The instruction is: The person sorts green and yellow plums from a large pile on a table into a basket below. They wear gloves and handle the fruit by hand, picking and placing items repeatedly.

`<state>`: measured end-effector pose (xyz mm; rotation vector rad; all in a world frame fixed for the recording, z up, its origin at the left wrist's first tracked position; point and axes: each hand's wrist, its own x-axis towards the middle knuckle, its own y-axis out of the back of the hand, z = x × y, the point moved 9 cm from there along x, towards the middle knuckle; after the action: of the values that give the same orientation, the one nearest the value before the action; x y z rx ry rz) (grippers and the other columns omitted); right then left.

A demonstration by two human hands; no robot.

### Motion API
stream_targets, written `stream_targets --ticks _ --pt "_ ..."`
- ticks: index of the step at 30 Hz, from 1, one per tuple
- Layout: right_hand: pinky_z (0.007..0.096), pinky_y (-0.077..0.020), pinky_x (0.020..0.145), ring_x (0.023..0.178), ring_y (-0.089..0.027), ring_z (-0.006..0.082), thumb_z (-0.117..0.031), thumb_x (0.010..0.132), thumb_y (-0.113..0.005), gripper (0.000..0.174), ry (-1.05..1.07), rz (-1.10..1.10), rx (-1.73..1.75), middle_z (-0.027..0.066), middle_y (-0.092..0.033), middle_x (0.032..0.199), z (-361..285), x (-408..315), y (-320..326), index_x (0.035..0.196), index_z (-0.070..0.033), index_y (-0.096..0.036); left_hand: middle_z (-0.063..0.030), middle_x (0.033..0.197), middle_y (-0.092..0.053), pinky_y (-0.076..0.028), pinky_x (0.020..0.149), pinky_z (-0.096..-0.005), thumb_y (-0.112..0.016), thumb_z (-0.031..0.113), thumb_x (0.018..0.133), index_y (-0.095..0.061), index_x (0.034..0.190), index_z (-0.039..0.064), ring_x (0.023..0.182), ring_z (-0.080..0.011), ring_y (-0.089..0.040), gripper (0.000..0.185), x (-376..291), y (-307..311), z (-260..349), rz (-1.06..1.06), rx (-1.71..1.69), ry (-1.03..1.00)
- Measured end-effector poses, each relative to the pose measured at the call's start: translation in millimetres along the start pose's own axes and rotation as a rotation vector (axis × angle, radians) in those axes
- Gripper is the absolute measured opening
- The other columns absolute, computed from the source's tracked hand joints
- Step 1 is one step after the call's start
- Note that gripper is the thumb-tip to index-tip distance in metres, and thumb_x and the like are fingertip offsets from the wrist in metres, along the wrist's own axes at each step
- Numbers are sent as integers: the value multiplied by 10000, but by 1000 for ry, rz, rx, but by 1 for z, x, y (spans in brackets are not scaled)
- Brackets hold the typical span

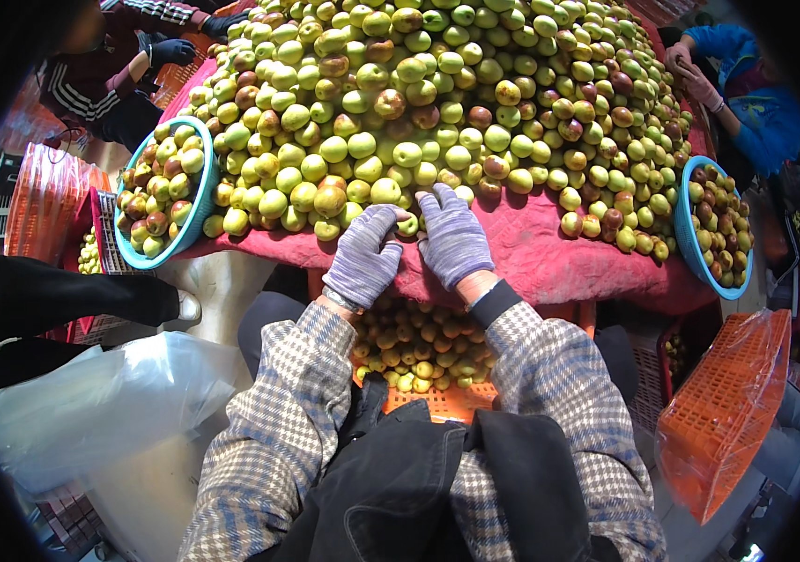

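A large heap of green and reddish-brown jujubes (372,105) lies on a red cloth (526,239) in front of me. Both my hands wear grey-purple knit gloves with bare fingertips, and they meet at the heap's near edge. My left hand (366,253) has a green jujube (408,225) between its thumb and fingers. Just to the right, my right hand (455,239) reaches over the front fruits with its fingers pointing away from me. Its fingertips are partly hidden, so whether it holds a fruit cannot be told.
Blue baskets of jujubes stand at the left (207,190) and right (688,232) of the heap. Below my wrists an orange crate (435,402) holds more jujubes. Plastic-wrapped orange crates (723,414) and plastic sheeting (112,400) lie around. Two people work at the far sides; another's leg (70,295) shows left.
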<state>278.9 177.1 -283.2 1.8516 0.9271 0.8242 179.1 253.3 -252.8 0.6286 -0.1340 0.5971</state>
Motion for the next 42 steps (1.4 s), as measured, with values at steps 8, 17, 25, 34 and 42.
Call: stream_targets --ticks 8,17,25,34,42 --pt "348 -529 744 798 -645 217 -136 878 -639 243 -382 49 799 106 -647 886 60 -30 3 1107 -57 -616 -82 909 -621 -498 748 -284 -553 -73 805 -608 1092 11 776 -166 -596 304 -2 4 -11 100 23 -26" --pt "310 -505 712 802 -595 184 -344 1032 -439 365 -799 -115 1831 95 -626 991 62 -68 -15 1190 -31 -543 -168 1247 -545 -527 869 -350 -678 51 801 -433 1371 37 982 -263 -622 621 -13 -50 37 -236 -162 173" --pt "394 -524 833 944 -670 326 -187 871 -640 418 -270 8 480 210 -672 1069 77 -35 52 1253 -27 -577 -77 1015 -609 -522 795 -283 -674 22 833 -546 1176 31 880 -136 -598 366 -31 -70 -4 -187 -306 489" --pt "467 -512 872 1052 -609 375 -256 837 -670 485 -360 -37 -165 190 -562 1177 140 6 42 1255 -82 -496 -128 1028 -615 -503 686 -298 -571 319 981 -560 1174 35 807 -204 -583 343 -54 -78 -21 50 -1592 918" --pt "349 -564 738 831 -670 240 -181 909 -647 325 -633 193 1066 90 -626 950 166 -42 18 1181 -47 -530 -165 1267 -556 -522 856 -368 -518 289 998 -444 1383 80 1046 -278 -603 444 -49 -71 -13 35 -1567 818"
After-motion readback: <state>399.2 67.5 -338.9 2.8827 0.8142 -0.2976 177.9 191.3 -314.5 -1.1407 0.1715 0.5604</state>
